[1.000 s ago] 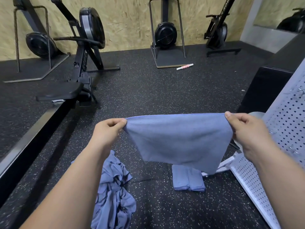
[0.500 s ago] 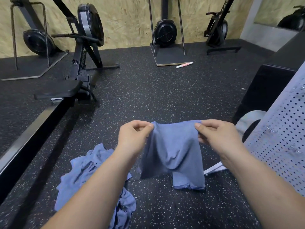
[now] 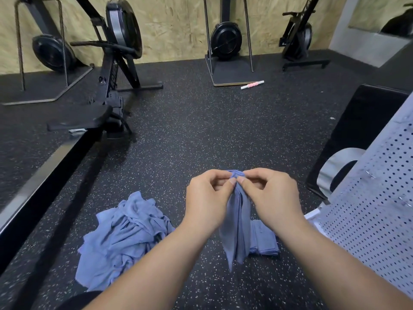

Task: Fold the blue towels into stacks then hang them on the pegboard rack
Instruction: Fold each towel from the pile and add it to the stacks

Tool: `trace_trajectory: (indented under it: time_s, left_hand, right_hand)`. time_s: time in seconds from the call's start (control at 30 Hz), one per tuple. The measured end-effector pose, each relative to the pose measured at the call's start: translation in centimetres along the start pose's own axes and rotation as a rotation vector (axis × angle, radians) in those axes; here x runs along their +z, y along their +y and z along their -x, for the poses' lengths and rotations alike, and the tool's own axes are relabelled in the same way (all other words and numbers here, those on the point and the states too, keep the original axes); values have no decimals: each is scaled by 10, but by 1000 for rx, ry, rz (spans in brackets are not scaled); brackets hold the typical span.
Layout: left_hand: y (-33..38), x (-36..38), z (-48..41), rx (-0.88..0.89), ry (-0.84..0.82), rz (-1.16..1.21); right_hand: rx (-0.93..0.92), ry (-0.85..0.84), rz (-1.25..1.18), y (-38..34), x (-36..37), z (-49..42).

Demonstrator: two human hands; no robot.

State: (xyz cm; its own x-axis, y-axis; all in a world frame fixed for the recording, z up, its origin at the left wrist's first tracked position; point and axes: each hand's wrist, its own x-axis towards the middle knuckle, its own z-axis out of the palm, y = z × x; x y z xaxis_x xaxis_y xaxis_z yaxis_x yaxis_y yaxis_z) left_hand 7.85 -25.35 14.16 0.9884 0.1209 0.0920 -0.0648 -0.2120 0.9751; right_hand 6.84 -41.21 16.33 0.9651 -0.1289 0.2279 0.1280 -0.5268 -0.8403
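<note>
Head view: the left hand (image 3: 206, 202) and right hand (image 3: 271, 198) meet above the floor (image 3: 201, 130). Their fingers (image 3: 232, 181) are curled and pinch the top corners of a blue towel (image 3: 237, 220), which hangs doubled. Beneath it a folded stack (image 3: 264, 240) lies on the floor near the pegboard rack (image 3: 380, 198) at the right edge. A crumpled towel pile (image 3: 125, 238) lies to the left.
</note>
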Motion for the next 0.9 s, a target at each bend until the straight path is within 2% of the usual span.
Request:
trace_trajectory:
  time_s: [0.33,0.57,0.6,0.73,0.8,0.9]
  left_hand:
    - [6,0,6,-19,-31,26]
    - [20,-9,3,-125,-158,161]
    - [17,-14,-2,-81,-144,80]
    - [3,-38,-20,82,-128,-501]
    - [-1,-43,-22,92,-183,-652]
    - [-5,-44,-21,107,-280,-758]
  right_hand:
    - [-139,0,138,2,5,8]
    - [-113,47,135,7,0,3]
    - [-100,52,134,8,-2,0]
    - [-65,88,144,9,-13,-11]
    - [-47,98,136,11,-18,-15]
    - [-26,118,121,12,-25,-17]
